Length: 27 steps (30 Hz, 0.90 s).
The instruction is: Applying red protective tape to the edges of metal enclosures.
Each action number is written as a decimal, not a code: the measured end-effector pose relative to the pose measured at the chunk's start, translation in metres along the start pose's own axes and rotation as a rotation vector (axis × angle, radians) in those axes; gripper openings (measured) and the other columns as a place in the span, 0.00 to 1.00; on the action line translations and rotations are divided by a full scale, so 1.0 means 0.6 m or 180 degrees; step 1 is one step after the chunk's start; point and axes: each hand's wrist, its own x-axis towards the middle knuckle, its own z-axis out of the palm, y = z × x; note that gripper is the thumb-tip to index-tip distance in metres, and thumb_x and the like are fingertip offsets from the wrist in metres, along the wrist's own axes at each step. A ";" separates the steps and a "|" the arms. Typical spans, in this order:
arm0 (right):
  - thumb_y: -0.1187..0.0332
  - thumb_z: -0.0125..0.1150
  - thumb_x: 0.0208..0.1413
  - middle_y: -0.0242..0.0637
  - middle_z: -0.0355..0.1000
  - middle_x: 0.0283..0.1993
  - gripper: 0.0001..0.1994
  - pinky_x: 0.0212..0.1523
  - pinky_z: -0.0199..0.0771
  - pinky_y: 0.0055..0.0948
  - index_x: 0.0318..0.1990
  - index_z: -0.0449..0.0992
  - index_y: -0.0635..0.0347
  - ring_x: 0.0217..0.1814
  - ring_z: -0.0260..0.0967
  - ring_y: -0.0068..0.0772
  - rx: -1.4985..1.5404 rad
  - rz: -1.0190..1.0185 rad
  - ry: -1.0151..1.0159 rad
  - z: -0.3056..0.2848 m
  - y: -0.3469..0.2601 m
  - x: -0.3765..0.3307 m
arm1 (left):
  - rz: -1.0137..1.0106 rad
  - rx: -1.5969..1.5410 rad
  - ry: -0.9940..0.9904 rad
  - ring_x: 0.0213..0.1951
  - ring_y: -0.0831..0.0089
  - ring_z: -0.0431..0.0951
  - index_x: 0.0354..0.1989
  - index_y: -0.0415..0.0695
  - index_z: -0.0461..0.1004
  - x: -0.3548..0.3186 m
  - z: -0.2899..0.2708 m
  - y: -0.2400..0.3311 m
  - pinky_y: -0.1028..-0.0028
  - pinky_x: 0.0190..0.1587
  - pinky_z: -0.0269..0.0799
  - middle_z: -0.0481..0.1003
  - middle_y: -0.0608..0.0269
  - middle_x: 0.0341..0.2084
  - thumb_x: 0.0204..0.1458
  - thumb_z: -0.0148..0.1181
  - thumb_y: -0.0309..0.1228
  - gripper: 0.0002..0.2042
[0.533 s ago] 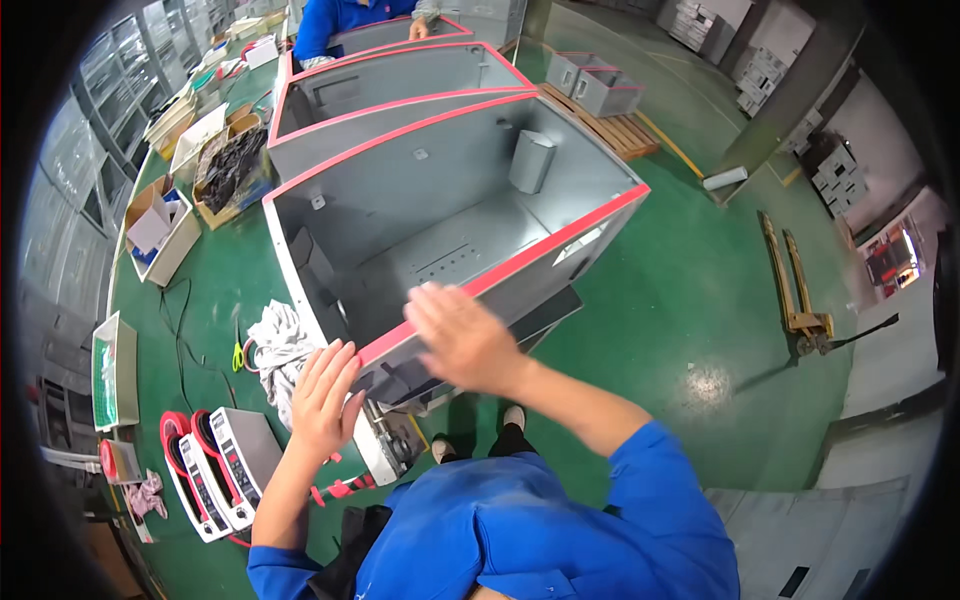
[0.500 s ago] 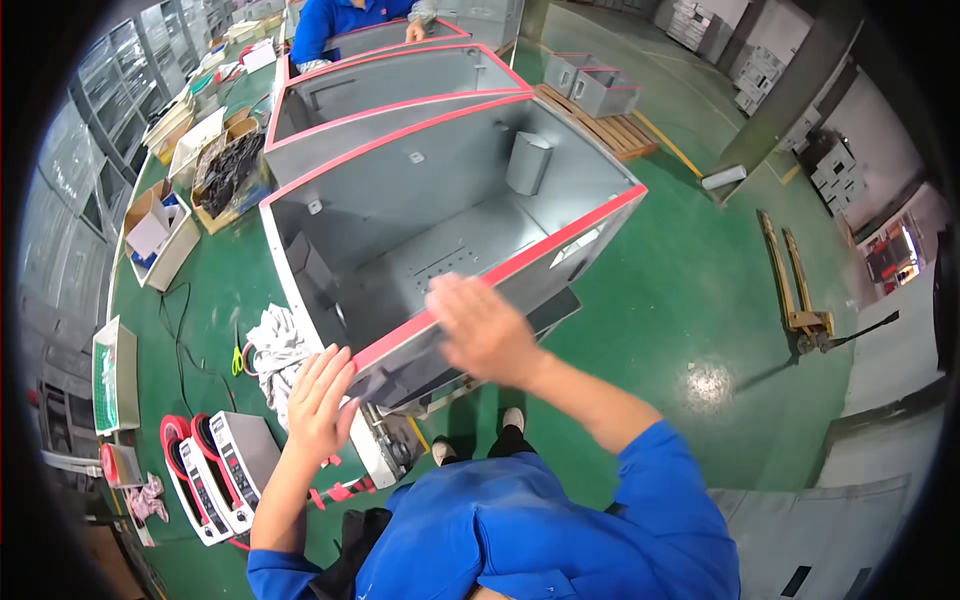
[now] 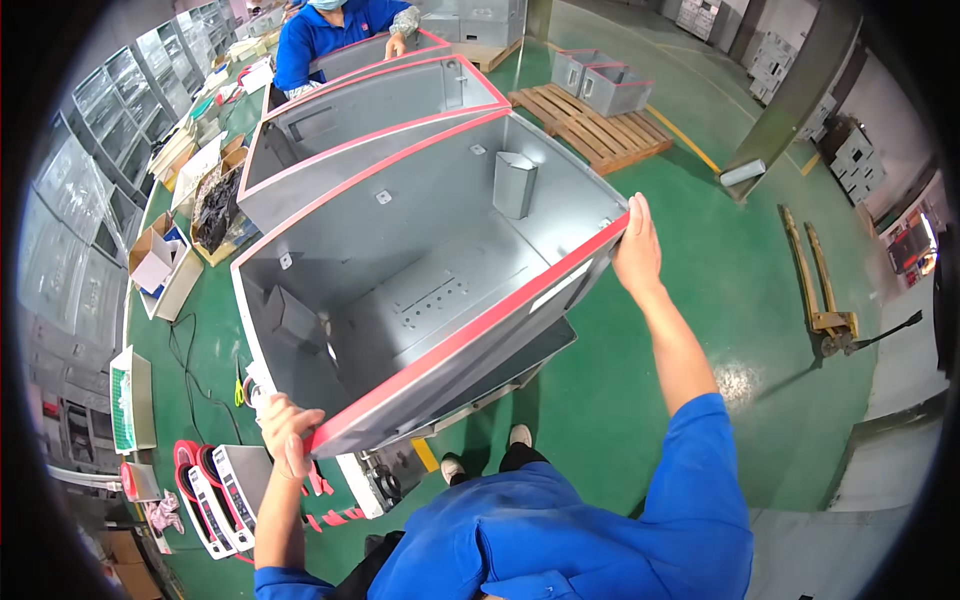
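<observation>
A large open-topped grey metal box (image 3: 350,230) stands before me, with red strip (image 3: 478,339) along its near and far rims. My left hand (image 3: 287,432) is closed round its near left corner, thumb and fingers at the end of the strip. At the right corner my right hand (image 3: 637,250) holds the box, fingers over the rim and palm against the outside. Inside are a row of holes in the floor, small brackets and a folded grey sheet piece (image 3: 514,185). Beneath the box, part of a dark support surface (image 3: 530,372) shows.
Behind it stands a second red-edged grey box (image 3: 375,110); a co-worker in blue (image 3: 335,40) is at a third. To the left are white bins (image 3: 165,270), tape dispensers (image 3: 220,500) and scissors (image 3: 239,388). A pallet (image 3: 590,128) and a pallet jack (image 3: 822,290) stand right.
My right hand has gone from above the near rim to the right corner. My left hand has moved down and left along with the box corner. The box has shifted left and turned slightly.
</observation>
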 end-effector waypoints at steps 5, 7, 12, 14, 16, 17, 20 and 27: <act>0.79 0.46 0.47 0.46 0.47 0.63 0.26 0.59 0.54 0.36 0.56 0.51 0.65 0.61 0.51 0.47 0.0044 -0.0163 -0.0062 0.000 0.055 0.019 | -0.0112 0.0094 0.0072 0.17 0.68 0.62 0.22 0.38 0.71 -0.011 0.057 0.086 0.66 0.30 0.57 0.67 0.61 0.12 0.51 0.34 0.37 0.19; 0.78 0.47 0.47 0.48 0.47 0.63 0.26 0.60 0.52 0.37 0.56 0.52 0.66 0.62 0.49 0.47 0.0064 -0.0191 -0.0072 -0.002 0.073 0.033 | -0.0109 0.0242 -0.0002 0.18 0.68 0.63 0.24 0.38 0.72 -0.012 0.077 0.125 0.66 0.31 0.57 0.67 0.61 0.13 0.50 0.35 0.36 0.19; 0.80 0.46 0.46 0.51 0.49 0.62 0.26 0.63 0.46 0.39 0.56 0.53 0.69 0.65 0.45 0.47 -0.0361 -0.0476 0.0004 -0.031 0.036 0.000 | -0.0084 0.0139 -0.0062 0.22 0.69 0.66 0.32 0.37 0.74 -0.004 0.104 0.169 0.69 0.31 0.59 0.71 0.60 0.22 0.39 0.46 0.32 0.15; 0.81 0.43 0.44 0.55 0.50 0.61 0.26 0.62 0.45 0.42 0.56 0.54 0.71 0.65 0.45 0.51 -0.0176 -0.0726 0.0087 -0.051 -0.036 -0.057 | -0.0048 0.0017 -0.0079 0.24 0.67 0.67 0.36 0.36 0.73 0.000 0.100 0.170 0.69 0.31 0.60 0.72 0.60 0.25 0.40 0.50 0.32 0.16; 0.82 0.43 0.42 0.57 0.51 0.59 0.27 0.62 0.47 0.45 0.55 0.54 0.72 0.63 0.46 0.54 0.0093 -0.0920 0.0092 -0.094 -0.148 -0.127 | 0.0008 -0.0274 -0.0105 0.29 0.65 0.71 0.40 0.36 0.71 -0.005 0.090 0.165 0.68 0.34 0.62 0.73 0.59 0.29 0.42 0.54 0.36 0.18; 0.81 0.44 0.42 0.57 0.52 0.59 0.27 0.61 0.48 0.46 0.55 0.54 0.72 0.63 0.47 0.56 0.0200 -0.0986 0.0055 -0.119 -0.198 -0.166 | 0.0102 -0.0483 -0.0086 0.33 0.61 0.71 0.41 0.36 0.70 -0.011 0.085 0.159 0.66 0.38 0.64 0.72 0.55 0.33 0.43 0.54 0.35 0.18; 0.80 0.44 0.41 0.57 0.54 0.57 0.26 0.59 0.52 0.47 0.54 0.56 0.74 0.61 0.51 0.57 0.0444 -0.1297 0.0007 -0.185 -0.352 -0.282 | 0.0088 -0.1106 0.0065 0.43 0.53 0.68 0.46 0.35 0.67 -0.040 0.058 0.145 0.62 0.47 0.61 0.68 0.48 0.42 0.44 0.54 0.33 0.20; 0.75 0.47 0.43 0.54 0.58 0.56 0.24 0.58 0.55 0.45 0.51 0.60 0.74 0.59 0.55 0.52 0.0806 -0.1689 -0.0389 -0.272 -0.537 -0.435 | 0.0210 -0.0566 -0.0097 0.49 0.54 0.65 0.47 0.38 0.66 -0.029 0.009 0.070 0.61 0.54 0.58 0.65 0.52 0.47 0.45 0.55 0.28 0.19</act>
